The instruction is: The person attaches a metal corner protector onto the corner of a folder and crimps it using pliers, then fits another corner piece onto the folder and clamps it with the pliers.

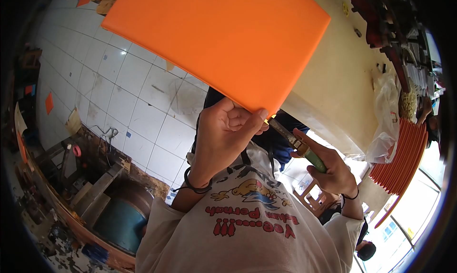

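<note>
A large orange padded-looking panel (214,44) with smooth, shiny covering fills the upper middle of the view. At its near corner my left hand (228,135) is closed, with the thumb on the panel's edge and the other fingers curled under it. My right hand (328,166) grips a green-handled tool (312,157) with a long, worn metal front; its exact kind I cannot make out. The tool's tip touches or nearly touches the same corner, close to my left thumb. A small bright yellow spot shows there, perhaps a flame or bare edge.
Under the panel's right side lies a cream-coloured table (333,87). A clear plastic bag (384,139) hangs at its edge beside a stack of orange-red sheets (400,158). At lower left stand a teal drum (121,223) and wooden pieces. Another person (366,249) is at lower right.
</note>
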Demonstrator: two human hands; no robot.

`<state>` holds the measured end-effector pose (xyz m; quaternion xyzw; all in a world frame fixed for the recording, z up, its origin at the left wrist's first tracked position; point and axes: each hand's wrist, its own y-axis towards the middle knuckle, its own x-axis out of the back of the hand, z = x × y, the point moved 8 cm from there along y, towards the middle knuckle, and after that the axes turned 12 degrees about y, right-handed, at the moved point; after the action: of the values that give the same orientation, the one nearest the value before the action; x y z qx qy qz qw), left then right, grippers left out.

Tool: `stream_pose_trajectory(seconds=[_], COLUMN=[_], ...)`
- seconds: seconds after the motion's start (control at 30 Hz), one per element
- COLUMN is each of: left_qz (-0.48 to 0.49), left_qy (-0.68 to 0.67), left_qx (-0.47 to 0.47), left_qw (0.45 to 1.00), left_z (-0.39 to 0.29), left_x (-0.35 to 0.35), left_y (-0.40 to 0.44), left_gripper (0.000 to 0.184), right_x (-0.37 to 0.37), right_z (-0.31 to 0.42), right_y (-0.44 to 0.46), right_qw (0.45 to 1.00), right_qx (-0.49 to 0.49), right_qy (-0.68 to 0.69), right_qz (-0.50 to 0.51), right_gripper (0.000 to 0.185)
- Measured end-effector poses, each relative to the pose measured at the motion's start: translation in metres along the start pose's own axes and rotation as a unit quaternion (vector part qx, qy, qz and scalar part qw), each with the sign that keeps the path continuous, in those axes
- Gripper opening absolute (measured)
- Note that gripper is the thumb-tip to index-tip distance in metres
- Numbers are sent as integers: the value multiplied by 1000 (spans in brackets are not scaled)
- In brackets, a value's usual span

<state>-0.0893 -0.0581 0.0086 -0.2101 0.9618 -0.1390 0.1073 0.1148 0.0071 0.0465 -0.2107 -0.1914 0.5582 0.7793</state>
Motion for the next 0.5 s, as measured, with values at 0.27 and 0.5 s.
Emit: stream_pose_trajectory(seconds=[0.27,0.5], left_qz=[8,17], left_qy=[-24,-1], left_qx=[31,22], left_qw=[999,1000], left_z=[1,1], left_x=[-1,0], left_y=[0,1], left_gripper=[18,20], right_x=[3,4], right_z=[7,8], right_y=[5,10], right_qw=[999,999], right_qx=[36,35], right_qy=[-17,-22], right_qz=[8,16], right_gripper=[73,65])
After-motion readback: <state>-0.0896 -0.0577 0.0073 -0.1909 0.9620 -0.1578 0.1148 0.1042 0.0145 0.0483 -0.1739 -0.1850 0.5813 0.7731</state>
